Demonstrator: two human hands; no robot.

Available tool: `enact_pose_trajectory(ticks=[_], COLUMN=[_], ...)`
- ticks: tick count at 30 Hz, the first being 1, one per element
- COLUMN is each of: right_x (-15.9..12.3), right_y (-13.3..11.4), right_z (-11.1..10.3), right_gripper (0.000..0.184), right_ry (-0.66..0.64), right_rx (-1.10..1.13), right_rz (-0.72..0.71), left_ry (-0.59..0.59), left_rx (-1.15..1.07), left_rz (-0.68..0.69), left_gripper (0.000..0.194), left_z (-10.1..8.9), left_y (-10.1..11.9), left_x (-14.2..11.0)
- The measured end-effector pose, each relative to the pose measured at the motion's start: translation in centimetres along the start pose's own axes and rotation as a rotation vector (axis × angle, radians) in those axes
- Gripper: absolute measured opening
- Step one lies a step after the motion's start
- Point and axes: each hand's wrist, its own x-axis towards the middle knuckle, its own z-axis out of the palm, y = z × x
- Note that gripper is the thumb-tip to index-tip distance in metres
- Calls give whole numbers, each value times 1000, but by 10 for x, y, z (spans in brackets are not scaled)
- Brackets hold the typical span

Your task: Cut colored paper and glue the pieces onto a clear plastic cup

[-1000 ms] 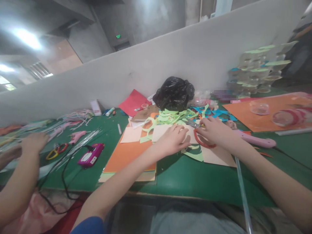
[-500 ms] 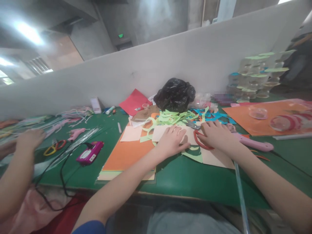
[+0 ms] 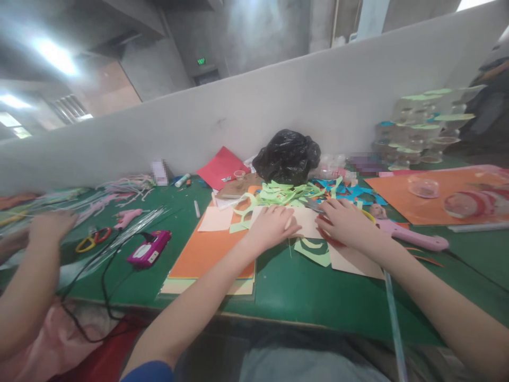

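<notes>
My left hand rests palm down over a cream paper piece, fingers stretched out and lying on its near part. My right hand is closed over the scissors, whose blades point to the left. Most of their red handle is hidden under my fingers; a bit of the yellow handle shows behind my wrist. Below my hands are a green paper offcut with curved cuts and another cream sheet. Orange sheets lie stacked beside my left forearm.
A black plastic bag stands behind green paper scraps. At right lies a pink glue gun; a clear tube crosses the table edge. Left are a purple box, yellow-and-red scissors and another person's hand.
My right hand has shifted slightly left and now covers most of the red scissor handle. My left hand's fingers have drawn closer together on the cream paper.
</notes>
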Motion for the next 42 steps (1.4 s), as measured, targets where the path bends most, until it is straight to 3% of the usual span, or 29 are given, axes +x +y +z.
enact_pose_trajectory(ticks=[4,6,13,17,23,28,36,42], right_x=[2,2,1,0,0,1,-4,-5], right_y=[0,-1,1,2,-3,-7,-25,-31], right_z=[6,8,11,10,7,4,-17,-11], right_gripper=[34,33,33,30,31,31,28,23], right_ry=[-9,8,12,32,56,27,-68,-41], right_rx=[64,75,47,13,106,141,216,133], right_rz=[-71,-77,-132,-262,-162,-146,-105,-171], left_ry=[-20,-58,-53,-3,271,372,484,488], left_rx=[94,106,-43,-256,-587,-761,-888,-954], left_rz=[-406,-540,-674,-570,-349,-340,-336,-407], left_gripper=[46,47,59,58,53,40,40,40], left_z=[-9,-11,-9,-5,-6,-9,-13,-16], left_y=[-13,-20,-28,-34,-43,-50,-63,-61], left_x=[-2,-5,-11,-12,-4,1,1,1])
